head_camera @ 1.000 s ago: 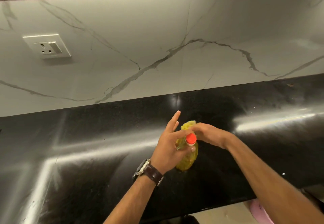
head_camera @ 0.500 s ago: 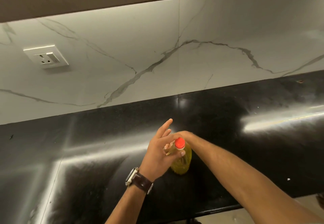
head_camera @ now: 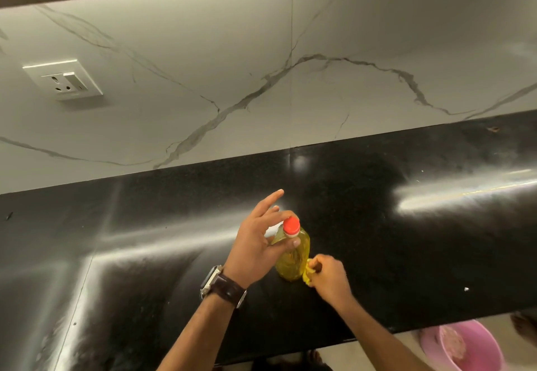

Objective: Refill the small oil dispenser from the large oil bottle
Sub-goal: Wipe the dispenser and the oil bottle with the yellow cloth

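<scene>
Oil bottle (head_camera: 292, 257), red cap (head_camera: 291, 225): neck pinched by left hand (head_camera: 255, 247). Yellow cloth (head_camera: 308, 272) gripped by right hand (head_camera: 329, 279) against bottle base, on black countertop (head_camera: 406, 248).

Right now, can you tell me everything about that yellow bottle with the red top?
The oil bottle looks like clear plastic filled with yellow oil. Its red cap is still on. It stands upright on the black countertop. The left hand grips its neck, thumb and a finger just under the cap. The right hand holds a yellow cloth against its lower side.
</scene>
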Demonstrator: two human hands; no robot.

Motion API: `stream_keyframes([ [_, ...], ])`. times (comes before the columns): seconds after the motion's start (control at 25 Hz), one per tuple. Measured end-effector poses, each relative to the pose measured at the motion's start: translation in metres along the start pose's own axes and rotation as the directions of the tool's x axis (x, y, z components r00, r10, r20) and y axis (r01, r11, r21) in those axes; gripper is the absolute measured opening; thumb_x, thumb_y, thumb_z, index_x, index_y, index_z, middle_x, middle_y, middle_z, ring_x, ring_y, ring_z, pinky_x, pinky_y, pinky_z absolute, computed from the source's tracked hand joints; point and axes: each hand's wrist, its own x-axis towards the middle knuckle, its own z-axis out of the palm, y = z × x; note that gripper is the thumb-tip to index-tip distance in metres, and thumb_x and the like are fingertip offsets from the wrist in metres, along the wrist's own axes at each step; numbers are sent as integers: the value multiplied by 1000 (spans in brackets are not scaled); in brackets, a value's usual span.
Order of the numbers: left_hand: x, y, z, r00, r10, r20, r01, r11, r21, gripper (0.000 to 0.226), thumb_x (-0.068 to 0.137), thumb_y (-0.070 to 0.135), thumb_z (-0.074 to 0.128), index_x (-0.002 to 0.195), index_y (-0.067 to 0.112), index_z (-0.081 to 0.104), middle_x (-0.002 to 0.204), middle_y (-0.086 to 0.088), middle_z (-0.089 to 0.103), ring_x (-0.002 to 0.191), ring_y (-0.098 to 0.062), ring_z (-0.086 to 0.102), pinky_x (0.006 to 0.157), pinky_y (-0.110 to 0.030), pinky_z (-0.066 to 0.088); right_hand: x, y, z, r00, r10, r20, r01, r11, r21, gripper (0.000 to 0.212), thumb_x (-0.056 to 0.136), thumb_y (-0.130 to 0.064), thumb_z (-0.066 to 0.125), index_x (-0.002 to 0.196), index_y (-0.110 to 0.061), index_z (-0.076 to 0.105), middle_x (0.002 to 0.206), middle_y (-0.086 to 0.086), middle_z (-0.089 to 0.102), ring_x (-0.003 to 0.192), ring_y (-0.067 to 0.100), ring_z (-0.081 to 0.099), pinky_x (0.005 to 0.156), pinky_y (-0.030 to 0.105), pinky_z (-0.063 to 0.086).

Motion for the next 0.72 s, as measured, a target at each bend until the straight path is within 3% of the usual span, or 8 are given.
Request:
stream_keyframes([
  [0.16,-1,-4,0,1000,7,-5,-7,1000,23,31,86,24,83,113,35,73,158,23,39,141,-7,46,98,-51,58,-35,-15,30,998,67,-2,-63,947,314,15,84,-13,83,79,-22,72,82,-2,75,79,13,76,76,38,66],
  [0.28,-2,-4,1,1000,-19,-7,19,999,30,32,87,24,82,116,34,73,158,22,40,140,-4,45,97,-49,59,-60,-45,23,994,106,-8,-83,824,560,9,85,-8,82,81,-12,75,84,4,76,83,20,77,74,36,67],
  [0.44,1,-2,-1,1000,-21,-20,21,1000,18,32,85,23,84,115,32,74,155,21,44,140,-2,44,96,-47,60,-101,-81,-24,995,69,-75,16,619,785,10,87,0,79,80,1,71,79,12,75,81,24,77,66,30,64],
  [0.56,0,0,-1,1000,-7,-8,7,1000,-10,34,84,20,84,115,29,75,153,19,47,140,-6,46,94,-46,61,-116,-97,-57,956,-43,-290,250,640,727,8,88,-3,78,85,-9,73,81,6,75,78,17,74,65,25,61],
  [0.64,-1,0,-1,1000,-5,-12,5,1000,-23,34,84,18,84,116,29,76,152,18,49,141,-10,47,92,-46,61,-105,-97,-69,875,-176,-451,419,742,524,9,90,-11,77,93,-19,76,84,-3,75,84,12,72,73,24,61],
  [0.72,-1,-2,-1,1000,-8,-16,7,1000,-28,34,85,19,84,116,30,76,151,18,50,140,-12,48,90,-45,62,-82,-90,-72,841,-271,-467,439,847,299,12,94,-16,73,101,-25,76,91,-13,73,91,4,70,80,22,60],
])
